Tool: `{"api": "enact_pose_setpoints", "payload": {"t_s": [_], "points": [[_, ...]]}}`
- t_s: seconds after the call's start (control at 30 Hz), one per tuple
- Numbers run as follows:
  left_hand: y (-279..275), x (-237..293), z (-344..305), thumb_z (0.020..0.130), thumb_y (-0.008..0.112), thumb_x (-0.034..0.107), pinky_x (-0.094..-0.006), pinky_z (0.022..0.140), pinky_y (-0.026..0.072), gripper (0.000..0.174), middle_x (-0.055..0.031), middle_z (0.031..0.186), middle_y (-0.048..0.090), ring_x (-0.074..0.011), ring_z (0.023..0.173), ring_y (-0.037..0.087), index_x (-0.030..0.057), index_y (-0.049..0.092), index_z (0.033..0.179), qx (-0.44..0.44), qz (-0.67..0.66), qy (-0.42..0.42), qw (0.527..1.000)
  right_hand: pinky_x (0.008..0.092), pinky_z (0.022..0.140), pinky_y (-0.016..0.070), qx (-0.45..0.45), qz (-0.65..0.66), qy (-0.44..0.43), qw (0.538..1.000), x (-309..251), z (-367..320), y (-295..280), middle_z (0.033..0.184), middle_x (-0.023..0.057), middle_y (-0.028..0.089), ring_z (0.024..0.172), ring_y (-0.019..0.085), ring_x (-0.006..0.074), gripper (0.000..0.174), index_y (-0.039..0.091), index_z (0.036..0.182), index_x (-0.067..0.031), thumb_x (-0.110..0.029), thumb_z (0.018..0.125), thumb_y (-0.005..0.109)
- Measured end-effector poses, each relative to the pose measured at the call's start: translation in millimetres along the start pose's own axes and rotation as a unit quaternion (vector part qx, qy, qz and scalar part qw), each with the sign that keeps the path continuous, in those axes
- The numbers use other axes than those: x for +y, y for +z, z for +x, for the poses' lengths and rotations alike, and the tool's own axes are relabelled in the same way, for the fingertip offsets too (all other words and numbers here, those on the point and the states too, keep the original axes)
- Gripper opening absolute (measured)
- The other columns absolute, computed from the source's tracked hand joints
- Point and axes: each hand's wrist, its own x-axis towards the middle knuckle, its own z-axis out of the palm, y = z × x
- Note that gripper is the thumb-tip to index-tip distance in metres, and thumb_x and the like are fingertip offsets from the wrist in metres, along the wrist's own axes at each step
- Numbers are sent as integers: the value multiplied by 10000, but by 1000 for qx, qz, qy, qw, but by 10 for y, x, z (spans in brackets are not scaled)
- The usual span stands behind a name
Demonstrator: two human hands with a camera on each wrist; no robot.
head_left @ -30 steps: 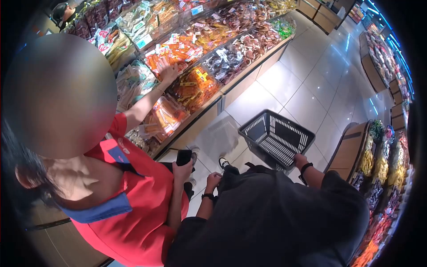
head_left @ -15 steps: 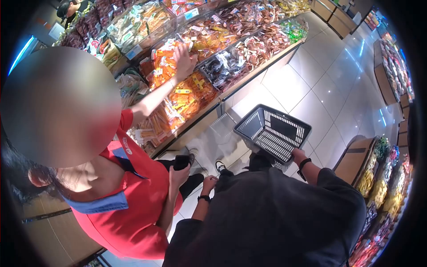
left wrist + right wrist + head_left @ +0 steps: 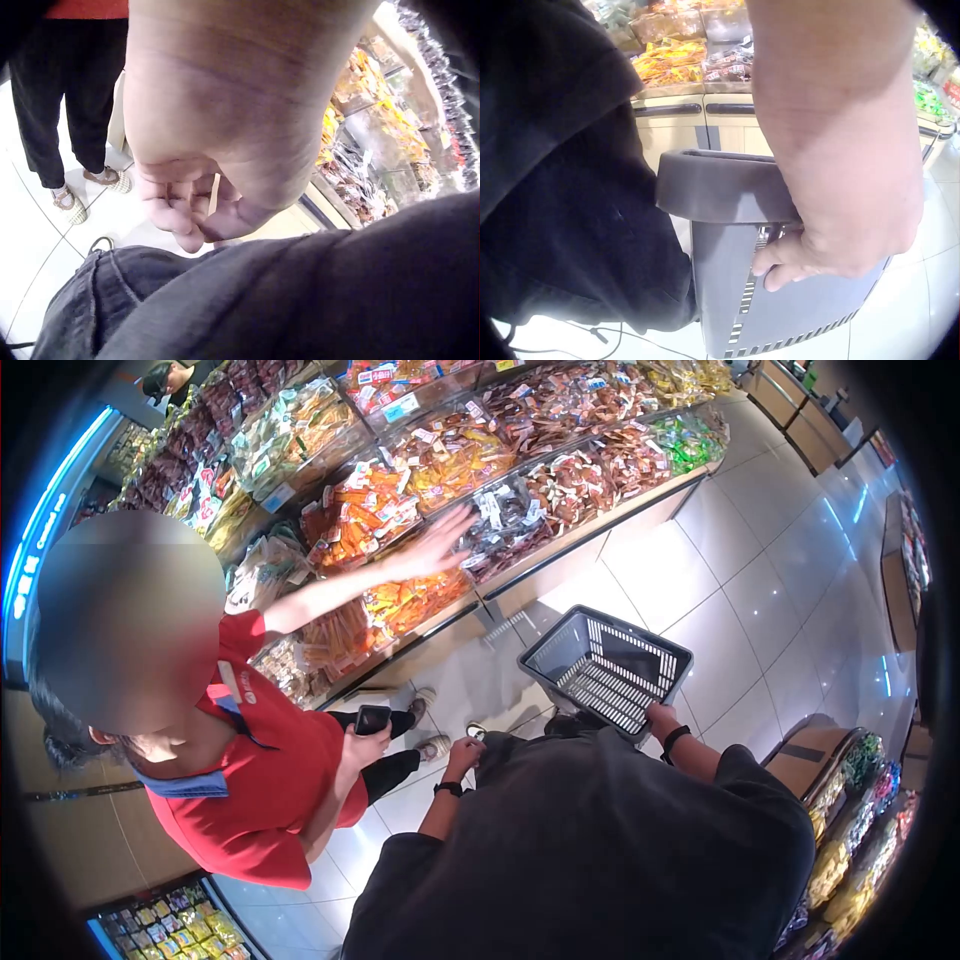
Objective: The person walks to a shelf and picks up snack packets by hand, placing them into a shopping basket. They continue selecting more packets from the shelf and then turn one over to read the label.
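Note:
A dark grey shopping basket (image 3: 607, 672) with slotted walls hangs at the front of the body, and no goods show inside it. My right hand (image 3: 662, 720) grips its near rim; in the right wrist view the fingers (image 3: 784, 262) curl under the rim of the basket (image 3: 727, 187). My left hand (image 3: 465, 756) hangs beside the left thigh, holding nothing. The left wrist view shows that hand (image 3: 210, 180) with loosely curled fingers above the dark trousers (image 3: 225, 300).
A person in a red shirt (image 3: 250, 800) stands at the left, one arm stretched over bins of wrapped snacks (image 3: 370, 510), a phone (image 3: 373, 720) in the other hand. Another display (image 3: 815, 760) stands at the right. Tiled floor (image 3: 740, 620) runs between the displays.
The person in red has swept the outstretched hand to the right over the bins. The view has shifted, bringing a low shelf into sight at bottom left. My right hand still grips the basket.

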Motion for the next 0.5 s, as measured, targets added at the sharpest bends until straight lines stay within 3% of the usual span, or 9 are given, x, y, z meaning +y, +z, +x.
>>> {"api": "enact_pose_setpoints", "payload": {"t_s": [0.2,0.27,0.33,0.37,0.4,0.5], "points": [[242,93,28,768,574,94,-265,438,434,212,-37,638,604,-114,467,545,20,740,877,47,24,35,998,388,772,547,-51,70,-16,996,-28,277,-186,1045,206,678,916,679,307,358,622,1093,145,-49,792,611],[288,138,-7,770,569,90,-265,450,440,208,-36,648,607,-113,480,545,20,737,872,58,27,25,998,390,769,552,-90,-21,-26,995,141,677,-287,1042,201,676,909,679,299,342,623,1084,148,-37,797,613],[292,173,-38,768,602,99,-280,468,475,176,-47,656,629,-126,516,579,29,740,852,68,14,20,997,376,762,553,-63,92,6,994,39,658,-246,1049,201,676,898,677,292,343,623,1092,147,-45,808,634],[308,187,-48,767,634,109,-295,486,510,145,-58,665,652,-139,552,613,37,742,832,66,4,19,998,373,754,552,-59,76,-2,995,-115,471,-258,1045,196,676,881,675,288,347,630,1093,137,-68,816,664],[310,225,-49,767,634,109,-295,486,510,145,-58,665,652,-139,552,613,37,742,832,76,0,18,997,374,742,560,-92,82,-3,992,1,706,-281,1063,187,670,887,680,292,327,631,1095,122,-68,832,665],[322,255,-47,779,566,93,-262,473,456,205,-35,662,614,-114,515,572,24,733,877,93,5,47,995,382,739,567,-61,73,10,995,-403,218,-181,1064,179,671,897,685,297,307,627,1101,109,-48,838,649]]}}
